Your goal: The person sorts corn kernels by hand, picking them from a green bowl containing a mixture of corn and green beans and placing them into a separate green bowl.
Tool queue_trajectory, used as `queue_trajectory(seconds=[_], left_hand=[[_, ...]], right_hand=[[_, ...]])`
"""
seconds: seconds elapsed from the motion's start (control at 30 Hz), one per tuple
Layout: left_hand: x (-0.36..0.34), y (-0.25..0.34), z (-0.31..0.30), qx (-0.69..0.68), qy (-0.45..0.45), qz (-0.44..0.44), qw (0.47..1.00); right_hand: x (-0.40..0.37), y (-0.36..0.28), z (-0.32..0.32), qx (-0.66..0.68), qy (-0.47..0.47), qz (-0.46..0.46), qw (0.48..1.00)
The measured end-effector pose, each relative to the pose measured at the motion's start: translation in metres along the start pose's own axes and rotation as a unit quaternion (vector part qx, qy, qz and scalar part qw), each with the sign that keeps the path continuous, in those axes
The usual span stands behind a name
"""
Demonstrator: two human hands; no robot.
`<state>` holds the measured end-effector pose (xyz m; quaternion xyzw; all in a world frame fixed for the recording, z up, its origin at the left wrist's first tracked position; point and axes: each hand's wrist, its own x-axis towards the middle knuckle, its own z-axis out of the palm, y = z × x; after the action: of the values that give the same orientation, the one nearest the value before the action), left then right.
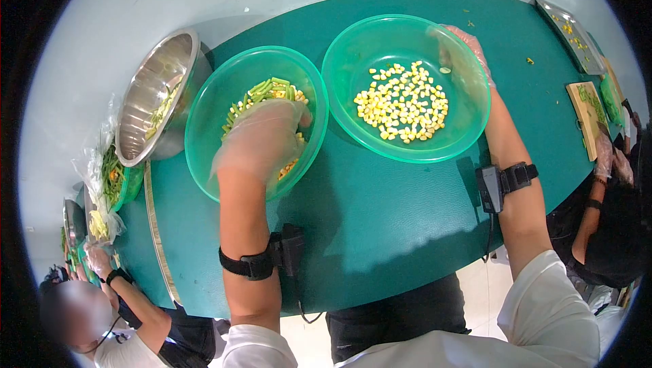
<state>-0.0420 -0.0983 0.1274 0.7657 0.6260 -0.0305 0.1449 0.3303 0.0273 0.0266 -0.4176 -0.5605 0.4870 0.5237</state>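
Note:
Inside the left green plastic bowl [195, 120], my left hand [261, 138] in a clear glove reaches down into cut green beans [273, 88] and corn kernels [288, 168]. Its fingers are mostly hidden under the back of the hand, so I cannot see what they hold. My right hand [473, 48], gloved too, grips the far right rim of the other green bowl [407, 154], which is tilted a little toward me. Loose yellow corn kernels [402, 103] lie spread over that bowl's bottom. The two bowls' rims touch or nearly touch.
A steel bowl [139, 96] with pale green scraps leans at the left, near a bag of greens [112, 178]. At right are a metal tray [570, 35] and a cutting board [583, 113] by a co-worker's gloved hands [611, 161]. Another person [129, 313] works at lower left.

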Motion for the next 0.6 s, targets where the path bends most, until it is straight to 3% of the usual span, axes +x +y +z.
queue_trajectory(seconds=[0.37,0.6], left_hand=[[0.008,-0.01,0.009,-0.008,0.022,-0.023,0.999],[0.009,-0.014,0.002,-0.083,0.097,0.038,0.991]], right_hand=[[-0.001,-0.002,0.001,-0.006,0.003,0.007,1.0],[-0.002,-0.005,0.004,0.024,0.029,0.024,0.999]])
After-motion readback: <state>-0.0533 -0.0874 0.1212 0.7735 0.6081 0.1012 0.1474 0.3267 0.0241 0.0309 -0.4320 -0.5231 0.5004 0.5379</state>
